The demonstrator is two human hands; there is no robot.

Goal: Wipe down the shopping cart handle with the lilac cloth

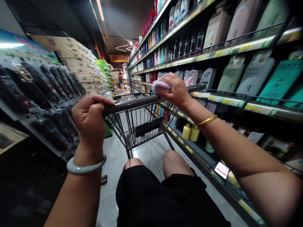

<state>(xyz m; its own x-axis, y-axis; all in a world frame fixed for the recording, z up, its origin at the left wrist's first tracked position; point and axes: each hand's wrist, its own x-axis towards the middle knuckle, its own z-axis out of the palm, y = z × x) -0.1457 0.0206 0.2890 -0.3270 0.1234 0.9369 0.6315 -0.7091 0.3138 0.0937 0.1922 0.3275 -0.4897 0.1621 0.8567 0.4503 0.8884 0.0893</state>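
Left hand curls round the left end of a dark handle, mid-frame; right hand clutches lilac cloth against it — wire cart at centre, shelves upper right.

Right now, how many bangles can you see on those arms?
2: a pale bangle on the left wrist, and a gold bangle on the right forearm, whose hand holds a lilac cloth at the cart handle.

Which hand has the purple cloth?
The right hand, on the arm with the gold bangle: it clutches the purple cloth at the cart handle. The left hand, wearing the pale bangle, holds the handle without any cloth showing.
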